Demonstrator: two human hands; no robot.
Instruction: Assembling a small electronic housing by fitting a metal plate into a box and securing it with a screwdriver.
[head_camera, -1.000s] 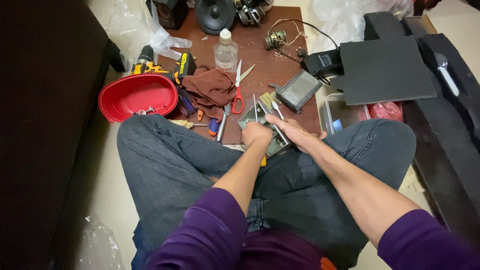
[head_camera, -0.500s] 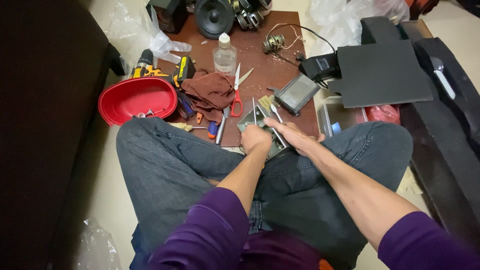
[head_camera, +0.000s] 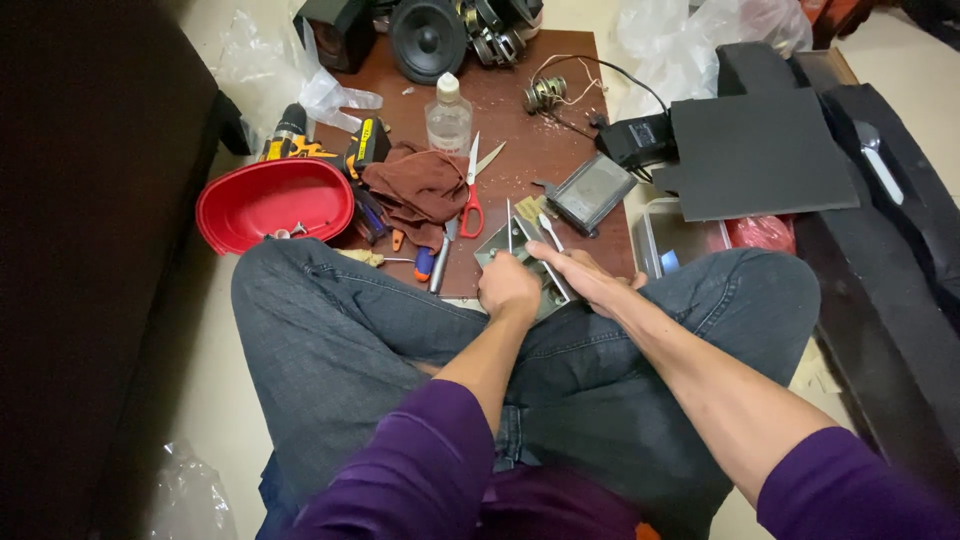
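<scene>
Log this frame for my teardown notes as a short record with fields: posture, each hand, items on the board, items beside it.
posture: seated cross-legged on the floor at a low brown board
left hand: left hand closed on the near edge of a grey metal part
right hand: right hand laid flat along that part's right side
on board: red scissors, clear bottle, brown cloth, speaker
left of board: red bowl, yellow drill
right of board: dark flat panel

One red bowl (head_camera: 272, 203), one pair of red-handled scissors (head_camera: 472, 195), one clear bottle (head_camera: 449, 115), two black speakers (head_camera: 427, 37) at upper frame, one brown cloth (head_camera: 417, 187)
</scene>
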